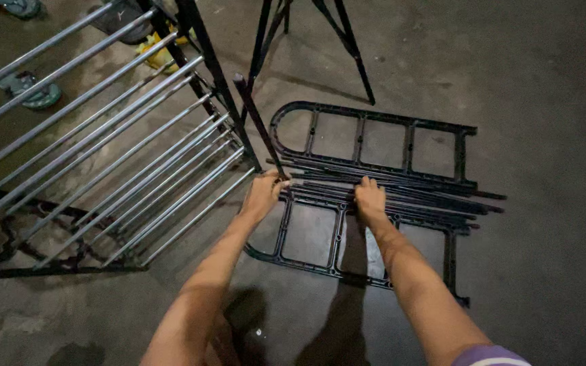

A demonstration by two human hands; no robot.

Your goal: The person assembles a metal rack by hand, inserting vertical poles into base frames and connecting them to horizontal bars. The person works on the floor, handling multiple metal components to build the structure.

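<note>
Two black plastic ladder-shaped side frames lie flat on the concrete floor, with a bundle of thin black rods laid across them. My left hand is closed around one black rod, which is tilted up and away from the pile. My right hand rests on the bundle, fingers curled over the rods.
A partly built rack with several silver metal tubes and a black side frame leans at the left. Black tripod legs stand at the top centre. Sandals and a yellow object lie at the top left.
</note>
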